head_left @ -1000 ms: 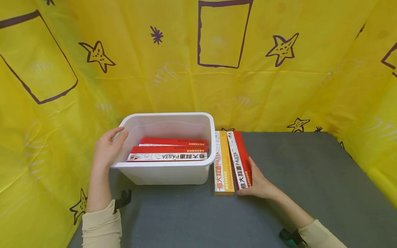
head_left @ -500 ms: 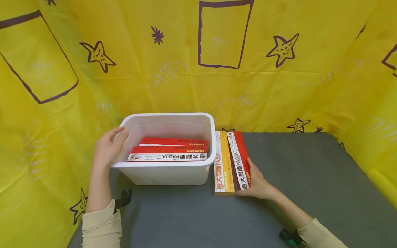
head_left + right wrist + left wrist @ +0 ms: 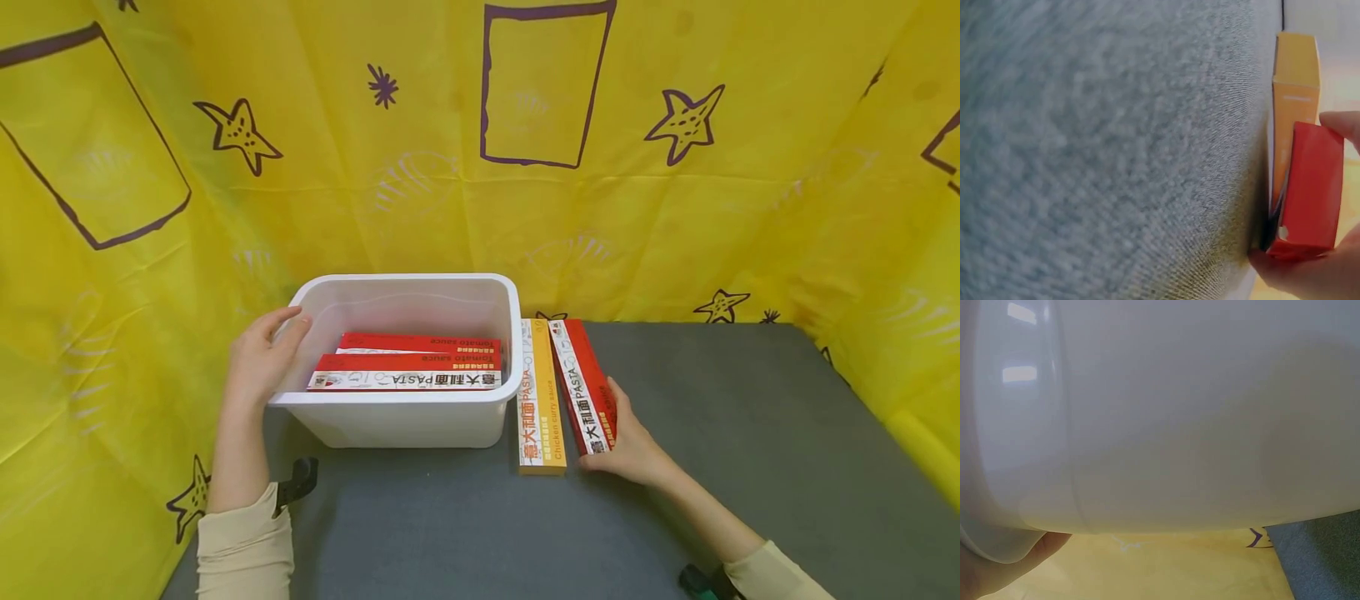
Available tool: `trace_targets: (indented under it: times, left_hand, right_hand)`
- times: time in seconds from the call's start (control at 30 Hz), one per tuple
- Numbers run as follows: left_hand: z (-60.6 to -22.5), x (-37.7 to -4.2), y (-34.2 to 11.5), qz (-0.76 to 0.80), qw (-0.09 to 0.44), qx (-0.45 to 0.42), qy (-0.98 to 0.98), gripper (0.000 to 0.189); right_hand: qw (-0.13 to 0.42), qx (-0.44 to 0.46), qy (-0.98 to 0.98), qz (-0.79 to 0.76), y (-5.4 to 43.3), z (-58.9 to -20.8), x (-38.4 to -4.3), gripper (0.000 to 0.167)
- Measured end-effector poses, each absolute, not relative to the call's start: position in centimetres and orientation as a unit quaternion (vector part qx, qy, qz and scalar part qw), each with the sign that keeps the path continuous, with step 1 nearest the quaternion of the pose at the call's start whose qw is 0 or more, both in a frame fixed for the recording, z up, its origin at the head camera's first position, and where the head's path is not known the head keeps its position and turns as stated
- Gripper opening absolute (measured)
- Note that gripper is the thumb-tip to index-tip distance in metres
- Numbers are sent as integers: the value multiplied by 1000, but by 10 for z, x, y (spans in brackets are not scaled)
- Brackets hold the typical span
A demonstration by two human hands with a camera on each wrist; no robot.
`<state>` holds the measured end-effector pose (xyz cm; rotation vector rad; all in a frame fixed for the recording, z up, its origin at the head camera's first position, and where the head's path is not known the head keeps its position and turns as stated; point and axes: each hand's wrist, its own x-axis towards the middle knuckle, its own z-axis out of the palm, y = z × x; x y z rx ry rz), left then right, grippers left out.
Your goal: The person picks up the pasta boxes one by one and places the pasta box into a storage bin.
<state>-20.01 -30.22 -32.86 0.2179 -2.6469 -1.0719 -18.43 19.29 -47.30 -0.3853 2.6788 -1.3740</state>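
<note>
My left hand grips the left rim of a white plastic bin, whose side wall fills most of the left wrist view. Inside the bin lie red pasta boxes marked "Tomato sauce". To its right, a yellow pasta box labelled "Chicken curry sauce" lies lengthwise on the table. Beside that one, my right hand holds the near end of another red pasta box. Its far end is close to the yellow box, and its near end angles away to the right. In the right wrist view, fingers touch both sides of its red end.
The dark grey table extends to the right and in front of the bin. A yellow cloth printed with starfish and frames hangs behind and along both sides.
The near end of the held red pasta box has swung slightly right with my right hand, widening the gap to the yellow box. My left hand and the bin stay put.
</note>
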Motion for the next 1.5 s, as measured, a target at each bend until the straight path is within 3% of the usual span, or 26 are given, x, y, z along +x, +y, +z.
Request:
trace_targets:
  times: [0.63,1.0,1.5]
  left_hand:
    - [-329,-199,-303,-368,134,78,-917,61]
    - [-328,-198,-302,-373,130,80,-915,62]
    - [-329,-197,-303,-370,124,84,-917,63]
  right_hand:
    - [28,-54,856,-514,191,-459,-175,117]
    - [-12,-84,847,-524,197,-440,-171,113]
    - [-18,-132,817,-562,194,-402,-169,105]
